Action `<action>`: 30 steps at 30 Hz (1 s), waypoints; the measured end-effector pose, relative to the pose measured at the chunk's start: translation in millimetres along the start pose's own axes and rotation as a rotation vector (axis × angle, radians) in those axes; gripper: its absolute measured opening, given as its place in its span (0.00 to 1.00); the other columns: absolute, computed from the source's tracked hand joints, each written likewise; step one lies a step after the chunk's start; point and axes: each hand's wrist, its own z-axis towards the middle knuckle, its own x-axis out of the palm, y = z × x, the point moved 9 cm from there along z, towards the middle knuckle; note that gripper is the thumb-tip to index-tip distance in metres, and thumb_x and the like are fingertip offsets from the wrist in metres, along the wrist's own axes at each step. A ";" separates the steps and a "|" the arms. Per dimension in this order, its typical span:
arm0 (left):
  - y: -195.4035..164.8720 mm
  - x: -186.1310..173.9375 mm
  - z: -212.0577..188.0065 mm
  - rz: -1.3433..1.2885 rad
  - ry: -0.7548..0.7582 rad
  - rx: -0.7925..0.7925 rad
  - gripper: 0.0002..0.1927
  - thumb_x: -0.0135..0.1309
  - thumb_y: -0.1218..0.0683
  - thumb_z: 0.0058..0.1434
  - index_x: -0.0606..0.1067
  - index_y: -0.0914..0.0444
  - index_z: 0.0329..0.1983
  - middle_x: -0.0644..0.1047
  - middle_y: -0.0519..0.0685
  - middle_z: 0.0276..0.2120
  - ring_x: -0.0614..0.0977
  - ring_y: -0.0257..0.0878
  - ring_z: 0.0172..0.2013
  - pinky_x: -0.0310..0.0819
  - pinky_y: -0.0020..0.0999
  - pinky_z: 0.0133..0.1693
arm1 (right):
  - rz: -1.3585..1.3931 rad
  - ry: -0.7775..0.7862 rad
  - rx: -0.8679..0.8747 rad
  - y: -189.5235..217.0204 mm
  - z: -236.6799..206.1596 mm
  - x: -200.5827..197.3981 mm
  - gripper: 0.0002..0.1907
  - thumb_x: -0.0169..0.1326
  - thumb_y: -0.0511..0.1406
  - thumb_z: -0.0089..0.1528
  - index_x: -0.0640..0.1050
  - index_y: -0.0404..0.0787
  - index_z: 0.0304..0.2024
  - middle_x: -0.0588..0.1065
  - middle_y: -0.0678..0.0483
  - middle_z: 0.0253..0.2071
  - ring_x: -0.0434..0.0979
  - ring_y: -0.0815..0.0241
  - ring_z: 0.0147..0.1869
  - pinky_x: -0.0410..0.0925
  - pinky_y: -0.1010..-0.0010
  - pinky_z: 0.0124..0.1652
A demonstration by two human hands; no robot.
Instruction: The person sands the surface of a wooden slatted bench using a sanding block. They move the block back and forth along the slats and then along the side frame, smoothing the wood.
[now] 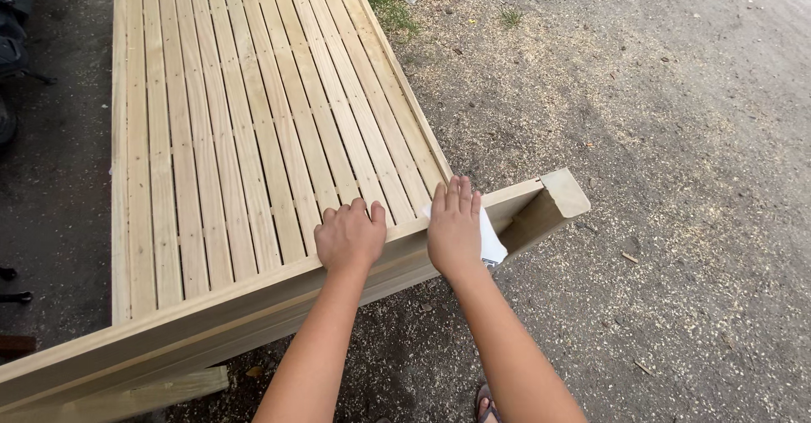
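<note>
Nearby: slatted wooden panel (253, 119) beside gravel (659, 178); sawdust scattered; white cloth (492, 239) under right hand (454, 230).

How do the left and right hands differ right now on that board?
The left hand is curled, fingers bent over the board's top edge; the right hand lies flat with fingers straight. The left hand is bare on the wood, while the right hand presses a white sheet against the board. The right hand sits nearer the board's end. Both rest on the same edge, palms down.
</note>
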 end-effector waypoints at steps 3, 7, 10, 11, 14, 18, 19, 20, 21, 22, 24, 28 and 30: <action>-0.7 -2.9 -1.1 -0.010 -0.020 0.022 0.27 0.35 0.39 0.68 0.80 0.58 0.49 0.82 0.51 0.46 0.77 0.49 0.52 0.71 0.51 0.52 | 0.084 -0.092 -0.228 49.1 -14.1 -3.6 0.34 0.45 0.30 0.61 0.58 0.25 0.70 0.55 0.30 0.73 0.46 0.35 0.80 0.42 0.45 0.73; 1.4 -2.6 -0.8 0.004 0.007 0.007 0.28 0.35 0.38 0.68 0.80 0.59 0.49 0.82 0.52 0.46 0.77 0.49 0.52 0.70 0.51 0.53 | -0.016 0.036 0.001 -71.8 22.3 -14.4 0.35 0.45 0.29 0.60 0.59 0.32 0.71 0.56 0.37 0.74 0.47 0.41 0.81 0.43 0.49 0.73; 0.5 -0.8 -0.3 0.003 0.044 -0.011 0.28 0.34 0.39 0.69 0.80 0.58 0.50 0.82 0.52 0.46 0.77 0.48 0.53 0.71 0.50 0.53 | -0.003 0.053 0.123 -118.7 39.6 -21.8 0.28 0.47 0.31 0.60 0.66 0.32 0.63 0.62 0.36 0.69 0.52 0.39 0.77 0.44 0.47 0.71; -0.6 0.7 -1.5 -0.002 0.060 -0.017 0.28 0.34 0.39 0.69 0.79 0.58 0.51 0.82 0.52 0.46 0.77 0.48 0.53 0.71 0.50 0.53 | -0.014 0.123 0.122 -110.0 38.6 -14.9 0.24 0.46 0.32 0.62 0.69 0.32 0.60 0.64 0.36 0.67 0.54 0.39 0.77 0.44 0.47 0.72; -2.0 -3.7 -2.4 -0.006 0.044 -0.005 0.29 0.34 0.38 0.69 0.79 0.59 0.50 0.82 0.52 0.46 0.77 0.49 0.52 0.71 0.50 0.52 | -0.062 0.234 -0.129 -22.8 20.4 8.4 0.19 0.48 0.32 0.61 0.73 0.30 0.54 0.71 0.36 0.59 0.61 0.39 0.72 0.48 0.47 0.71; -0.6 -6.0 -4.1 0.001 0.049 0.010 0.29 0.33 0.39 0.69 0.80 0.60 0.50 0.82 0.52 0.46 0.77 0.49 0.52 0.71 0.49 0.52 | -0.037 0.272 -0.293 -3.4 9.0 13.9 0.17 0.47 0.30 0.63 0.74 0.32 0.53 0.74 0.39 0.58 0.67 0.42 0.71 0.51 0.51 0.74; -1.7 -5.0 -3.4 0.003 0.060 0.008 0.29 0.33 0.39 0.69 0.79 0.60 0.50 0.82 0.52 0.45 0.77 0.49 0.52 0.72 0.48 0.52 | -0.044 0.304 -0.282 -28.9 17.0 11.5 0.16 0.46 0.29 0.63 0.74 0.33 0.53 0.74 0.40 0.58 0.67 0.42 0.70 0.50 0.50 0.75; -1.0 -3.7 -3.6 0.009 0.075 0.003 0.29 0.33 0.39 0.69 0.79 0.60 0.50 0.82 0.52 0.45 0.77 0.49 0.52 0.72 0.48 0.52 | -0.050 0.259 -0.162 -72.7 30.7 1.0 0.17 0.48 0.30 0.61 0.74 0.34 0.53 0.73 0.40 0.58 0.66 0.42 0.70 0.50 0.48 0.73; -1.8 -2.9 -3.3 0.011 0.082 -0.003 0.29 0.33 0.38 0.69 0.79 0.60 0.50 0.82 0.52 0.46 0.77 0.49 0.52 0.72 0.48 0.52 | -0.058 0.209 -0.043 -103.3 39.5 -7.1 0.18 0.49 0.31 0.60 0.75 0.35 0.52 0.72 0.40 0.59 0.65 0.42 0.70 0.49 0.46 0.71; -1.5 -3.0 -3.0 0.011 0.083 -0.010 0.29 0.32 0.38 0.69 0.79 0.59 0.50 0.82 0.53 0.46 0.77 0.49 0.52 0.72 0.49 0.52 | -0.067 0.173 -0.006 -116.9 42.6 -9.6 0.18 0.49 0.32 0.60 0.75 0.34 0.52 0.72 0.39 0.58 0.65 0.41 0.70 0.49 0.46 0.70; -0.3 -3.0 -3.8 0.015 0.089 -0.022 0.29 0.33 0.38 0.69 0.79 0.59 0.50 0.82 0.52 0.46 0.77 0.49 0.52 0.72 0.49 0.51 | -0.081 0.116 0.063 -121.2 44.7 -12.4 0.17 0.50 0.33 0.60 0.75 0.34 0.51 0.72 0.38 0.58 0.64 0.39 0.69 0.49 0.46 0.69; -2.8 -6.7 -4.5 0.006 0.057 0.002 0.29 0.34 0.38 0.69 0.80 0.59 0.49 0.82 0.52 0.46 0.78 0.49 0.52 0.73 0.49 0.51 | -0.065 0.314 -0.205 -8.2 12.0 23.3 0.18 0.47 0.30 0.62 0.73 0.31 0.55 0.73 0.38 0.58 0.65 0.41 0.70 0.48 0.49 0.73; -2.1 -6.6 -4.2 0.000 0.049 0.013 0.28 0.35 0.38 0.69 0.80 0.60 0.49 0.82 0.52 0.46 0.78 0.49 0.52 0.73 0.48 0.51 | 0.114 0.164 -0.328 14.0 4.8 7.2 0.19 0.46 0.28 0.60 0.73 0.33 0.55 0.72 0.38 0.59 0.65 0.41 0.72 0.52 0.50 0.73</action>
